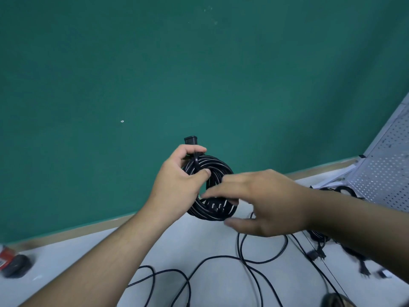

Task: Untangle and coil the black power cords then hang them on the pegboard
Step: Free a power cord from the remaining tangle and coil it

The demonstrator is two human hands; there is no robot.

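Looks like the coiling step is about done on this one. My left hand [179,185] grips the coil [213,161] up above the table [210,247], thumb over the strands, plug [190,140] poking out the top. My right hand [261,200] is blurry, fingers stretched out at the coil's near side, holding nothing I can see. Next I'd guess secure the end, then swing right to the pegboard [385,171]. Plenty of open air up there, but the loose cords [240,247] on the near table could snag.

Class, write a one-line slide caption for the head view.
Left hand grips a coiled black cord; right hand open beside it, loose cords below.
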